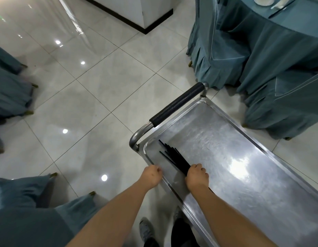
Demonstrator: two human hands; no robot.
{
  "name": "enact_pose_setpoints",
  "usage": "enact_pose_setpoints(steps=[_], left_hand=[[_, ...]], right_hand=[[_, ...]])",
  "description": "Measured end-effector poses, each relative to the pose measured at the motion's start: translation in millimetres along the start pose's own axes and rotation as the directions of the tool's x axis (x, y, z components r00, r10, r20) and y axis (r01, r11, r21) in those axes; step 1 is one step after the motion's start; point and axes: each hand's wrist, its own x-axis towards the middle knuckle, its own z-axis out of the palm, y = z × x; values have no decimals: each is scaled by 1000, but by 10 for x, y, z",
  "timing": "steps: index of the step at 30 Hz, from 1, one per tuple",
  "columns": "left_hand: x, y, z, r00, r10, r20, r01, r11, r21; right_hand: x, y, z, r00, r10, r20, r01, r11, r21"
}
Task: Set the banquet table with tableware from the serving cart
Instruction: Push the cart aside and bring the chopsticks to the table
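A bundle of black chopsticks (174, 158) lies on the steel top of the serving cart (243, 168), near the corner next to the handle. The thin ends fan out toward the handle; the other ends are under the right hand (196, 176). This hand is curled around the bundle and holds it against the cart top. The left hand (152, 176) is closed into a loose fist at the near rim of the cart, just beside the right hand; it touches the rim, but I cannot tell if it holds anything.

The handle (177, 104) has a black foam cover and stands at the cart's end, toward the floor side. The rest of the cart top is bare metal with light reflections.

Beyond the cart's far end stands the banquet table (272, 38), covered with a blue-green cloth. On its top, at the upper right corner, a white plate (263, 0), a white spoon (277, 5) and dark chopsticks (281, 8) are already laid. Covered chairs (283, 107) stand near it on the tiled floor (94, 97).
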Motion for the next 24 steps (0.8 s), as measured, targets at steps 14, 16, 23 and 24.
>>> enact_pose_setpoints(steps=[14,16,23,24], left_hand=[[-124,-93,-75,1000,-23,-4,23,999,-27],[-176,-122,-107,999,-37,6,38,998,-52],[-363,-229,-279,997,-78,23,79,991,-104],[-396,-245,-303,997,-80,20,81,992,-99]], right_hand=[[-76,123,26,997,-70,33,71,997,-42],[-107,198,36,997,-46,59,47,999,-14],[-197,422,-10,998,-56,27,56,998,-26],[-195,432,-42,997,-65,38,66,998,-17]])
